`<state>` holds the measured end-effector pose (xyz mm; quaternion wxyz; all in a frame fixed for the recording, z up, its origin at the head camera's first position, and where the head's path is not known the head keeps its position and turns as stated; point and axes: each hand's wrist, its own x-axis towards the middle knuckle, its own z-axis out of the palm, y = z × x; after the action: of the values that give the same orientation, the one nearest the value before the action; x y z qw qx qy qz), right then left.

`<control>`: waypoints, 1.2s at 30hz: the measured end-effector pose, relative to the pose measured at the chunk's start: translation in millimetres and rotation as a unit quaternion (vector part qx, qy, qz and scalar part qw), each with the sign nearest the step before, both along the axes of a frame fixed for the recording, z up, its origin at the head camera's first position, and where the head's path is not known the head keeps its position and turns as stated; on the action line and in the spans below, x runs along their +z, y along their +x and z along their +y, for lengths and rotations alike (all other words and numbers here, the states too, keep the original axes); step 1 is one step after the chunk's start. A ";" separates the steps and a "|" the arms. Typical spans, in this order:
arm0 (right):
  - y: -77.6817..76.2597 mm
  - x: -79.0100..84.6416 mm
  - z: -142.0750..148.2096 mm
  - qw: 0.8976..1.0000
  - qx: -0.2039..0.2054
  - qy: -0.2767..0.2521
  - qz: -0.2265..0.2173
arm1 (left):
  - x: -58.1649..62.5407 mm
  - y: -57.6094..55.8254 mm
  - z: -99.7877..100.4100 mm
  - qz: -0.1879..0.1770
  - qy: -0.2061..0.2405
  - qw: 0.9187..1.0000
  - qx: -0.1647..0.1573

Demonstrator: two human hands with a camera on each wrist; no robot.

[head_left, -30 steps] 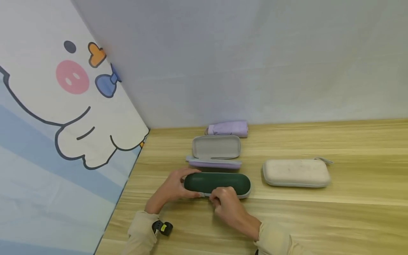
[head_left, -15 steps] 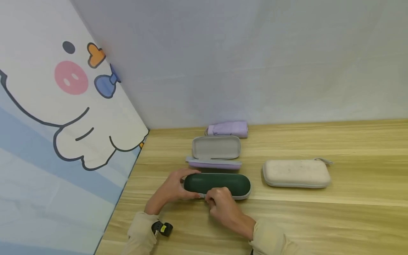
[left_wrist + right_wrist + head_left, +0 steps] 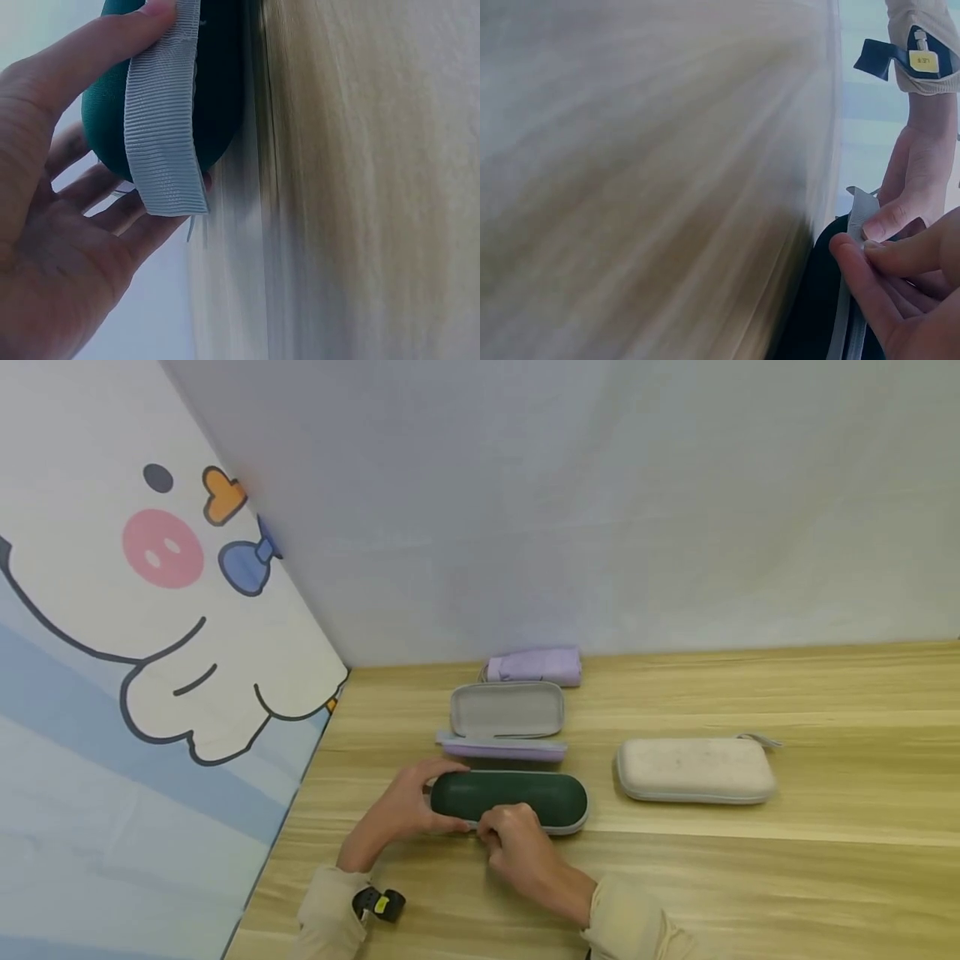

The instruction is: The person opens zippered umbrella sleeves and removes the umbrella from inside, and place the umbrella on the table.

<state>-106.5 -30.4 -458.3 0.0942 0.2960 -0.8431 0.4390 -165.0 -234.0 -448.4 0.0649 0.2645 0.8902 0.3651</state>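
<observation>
A dark green zippered case (image 3: 517,797) with a grey zipper edge lies lengthwise on the table. My left hand (image 3: 408,797) grips its left end, thumb along the front edge and fingers behind. In the left wrist view, a ribbed grey strip of zipper tape (image 3: 161,127) runs under the thumb and past the case's rounded end. My right hand (image 3: 517,847) is at the front edge, close to the left thumb. Its thumb and forefinger pinch the zipper pull at the grey seam (image 3: 841,322) in the right wrist view; the fingertips mostly hide the pull.
Behind the green case lies an unfolded case with a grey inside (image 3: 506,710) and a lilac edge. A folded lilac umbrella-like roll (image 3: 534,667) sits behind that, near the wall. To the right is a cream zippered case (image 3: 693,768) with a strap.
My right hand has slid left along the front edge of the green case, closer to the left thumb. The left hand keeps its grip, and the case stays in place.
</observation>
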 end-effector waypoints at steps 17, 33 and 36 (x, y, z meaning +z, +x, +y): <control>7.4 42.6 37.3 0.993 -0.098 -0.022 0.064 | 13.3 18.7 -0.6 0.122 0.005 0.993 0.005; -19.0 49.2 88.5 0.997 -0.065 0.030 -0.034 | 18.0 59.3 7.6 0.185 0.061 0.979 0.056; -20.6 45.0 87.6 0.996 -0.043 0.061 -0.044 | 17.9 64.4 8.3 0.197 0.058 0.977 0.061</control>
<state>-127.1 57.2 -413.3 0.0579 0.2452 -0.8834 0.3952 -100.5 -225.8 -430.5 -0.1498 0.2799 0.8772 0.3602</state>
